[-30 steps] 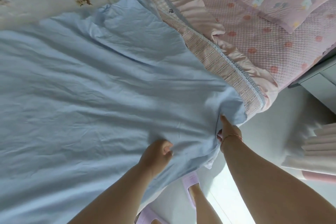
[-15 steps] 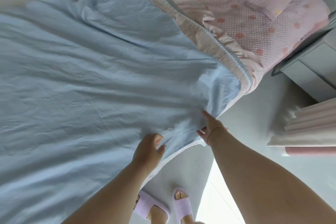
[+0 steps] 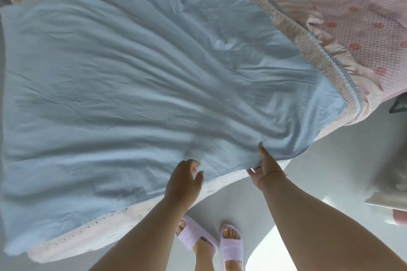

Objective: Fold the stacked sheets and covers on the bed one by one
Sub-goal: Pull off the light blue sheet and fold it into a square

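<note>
Head view: one blue sheet (image 3: 136, 86), right hand (image 3: 266, 167) pinching its edge, left hand (image 3: 185, 180) loose-gripped, empty.

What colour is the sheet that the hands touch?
Plain light blue sheet, no pattern; only the head view shows it.

Two lilac slippers (image 3: 209, 242) stand on the pale grey floor (image 3: 330, 160) just beside the bed edge. At the right edge, blurred, lies a pale bundle (image 3: 389, 182) with something pink (image 3: 399, 216) under it.
</note>
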`<state>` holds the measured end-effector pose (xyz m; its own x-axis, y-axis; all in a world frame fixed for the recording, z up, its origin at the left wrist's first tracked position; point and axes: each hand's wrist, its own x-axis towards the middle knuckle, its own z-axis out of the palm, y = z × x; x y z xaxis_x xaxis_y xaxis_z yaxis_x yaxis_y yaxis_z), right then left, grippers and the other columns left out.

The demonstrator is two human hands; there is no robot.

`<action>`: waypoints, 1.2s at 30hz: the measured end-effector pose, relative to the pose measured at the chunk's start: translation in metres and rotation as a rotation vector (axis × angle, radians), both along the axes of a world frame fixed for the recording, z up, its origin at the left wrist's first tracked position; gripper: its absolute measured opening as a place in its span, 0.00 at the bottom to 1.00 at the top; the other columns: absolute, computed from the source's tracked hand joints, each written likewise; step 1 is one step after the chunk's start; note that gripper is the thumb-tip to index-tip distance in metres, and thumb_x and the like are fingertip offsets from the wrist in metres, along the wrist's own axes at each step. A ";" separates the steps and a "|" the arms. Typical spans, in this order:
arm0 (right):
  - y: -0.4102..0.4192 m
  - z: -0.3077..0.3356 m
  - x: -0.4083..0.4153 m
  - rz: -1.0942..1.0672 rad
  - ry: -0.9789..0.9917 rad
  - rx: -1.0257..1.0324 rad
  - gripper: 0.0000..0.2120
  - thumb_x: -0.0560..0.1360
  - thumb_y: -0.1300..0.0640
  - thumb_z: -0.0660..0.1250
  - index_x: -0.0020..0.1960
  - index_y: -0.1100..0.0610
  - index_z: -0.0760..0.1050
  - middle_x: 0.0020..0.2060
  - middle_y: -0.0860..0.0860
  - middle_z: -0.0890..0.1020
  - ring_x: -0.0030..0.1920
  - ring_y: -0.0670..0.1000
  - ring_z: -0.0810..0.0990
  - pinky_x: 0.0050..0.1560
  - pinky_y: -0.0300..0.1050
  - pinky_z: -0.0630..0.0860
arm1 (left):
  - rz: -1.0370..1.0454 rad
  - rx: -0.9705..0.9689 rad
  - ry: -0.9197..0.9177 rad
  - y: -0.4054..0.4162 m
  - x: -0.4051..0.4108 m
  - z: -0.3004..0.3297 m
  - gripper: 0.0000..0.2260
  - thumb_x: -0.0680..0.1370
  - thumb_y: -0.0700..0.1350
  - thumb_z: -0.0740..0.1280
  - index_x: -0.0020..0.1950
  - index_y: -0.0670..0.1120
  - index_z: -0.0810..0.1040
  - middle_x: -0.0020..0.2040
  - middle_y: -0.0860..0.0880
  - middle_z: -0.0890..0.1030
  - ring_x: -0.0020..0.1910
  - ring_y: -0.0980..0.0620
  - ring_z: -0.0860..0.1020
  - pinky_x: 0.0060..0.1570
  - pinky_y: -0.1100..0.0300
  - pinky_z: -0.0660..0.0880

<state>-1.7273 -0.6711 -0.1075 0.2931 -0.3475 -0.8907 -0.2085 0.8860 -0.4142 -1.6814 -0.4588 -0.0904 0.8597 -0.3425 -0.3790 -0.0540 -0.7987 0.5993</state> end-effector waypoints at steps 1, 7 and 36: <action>0.013 0.001 0.004 0.035 -0.003 0.021 0.21 0.71 0.48 0.73 0.61 0.53 0.74 0.59 0.51 0.78 0.57 0.51 0.77 0.62 0.49 0.72 | 0.016 -0.003 0.002 0.007 -0.003 0.001 0.11 0.79 0.47 0.64 0.61 0.48 0.76 0.55 0.50 0.77 0.49 0.55 0.75 0.52 0.63 0.70; 0.094 -0.005 0.018 0.234 0.028 0.076 0.26 0.69 0.55 0.75 0.65 0.56 0.72 0.57 0.52 0.78 0.60 0.53 0.76 0.66 0.49 0.69 | 0.158 0.007 -0.015 0.079 -0.009 0.003 0.11 0.80 0.47 0.63 0.61 0.48 0.76 0.55 0.51 0.76 0.47 0.57 0.74 0.49 0.65 0.67; 0.571 0.015 0.041 0.714 0.117 -0.021 0.20 0.72 0.53 0.73 0.60 0.57 0.72 0.55 0.52 0.75 0.46 0.50 0.77 0.51 0.47 0.73 | 0.490 -0.001 0.183 0.498 0.016 0.013 0.13 0.82 0.45 0.58 0.64 0.44 0.74 0.58 0.46 0.78 0.53 0.50 0.75 0.48 0.63 0.65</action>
